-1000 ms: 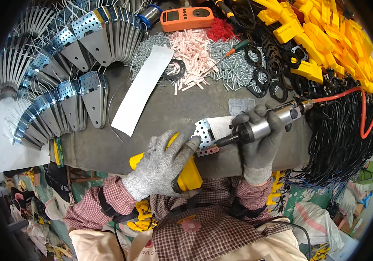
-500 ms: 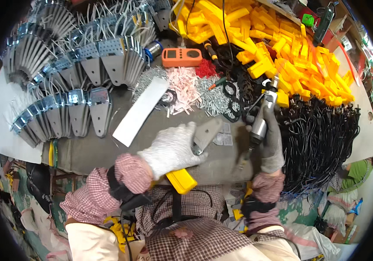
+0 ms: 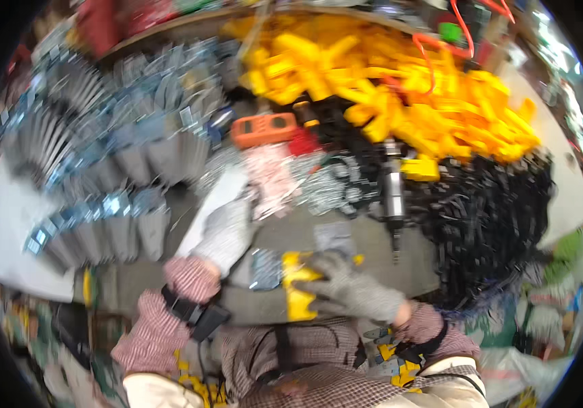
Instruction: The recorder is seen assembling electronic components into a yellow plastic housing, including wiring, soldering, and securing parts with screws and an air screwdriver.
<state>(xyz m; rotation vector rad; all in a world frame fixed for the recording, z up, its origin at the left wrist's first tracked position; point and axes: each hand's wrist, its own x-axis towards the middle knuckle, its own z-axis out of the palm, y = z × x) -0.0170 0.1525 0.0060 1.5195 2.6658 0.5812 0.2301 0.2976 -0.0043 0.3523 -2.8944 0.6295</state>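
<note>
Motion smears the whole picture. My right hand (image 3: 356,289), in a grey glove, reaches across a yellow plastic piece (image 3: 298,299) near the table's front edge, its fingers spread on the right side of it. Left of that piece lies a shiny, bluish-grey flat item (image 3: 265,268). My left hand (image 3: 227,234), in a white glove, lies over the lower end of a long white strip (image 3: 225,187); blur hides its fingertips. A silver power screwdriver (image 3: 394,194) is beyond my right hand, bit toward me, out of my grip.
Rows of grey metal brackets (image 3: 128,228) fill the left side. Behind the middle are an orange meter (image 3: 263,129), pink pieces (image 3: 271,180) and silver screws (image 3: 325,183). Yellow parts (image 3: 454,102) pile up far right, above black cables (image 3: 482,224). A red coiled hose (image 3: 468,34) hangs at the top.
My right hand has let go of the screwdriver and moved left to the yellow piece. My left hand has moved left, away from the grey bracket, onto the white strip. The view has shifted.
</note>
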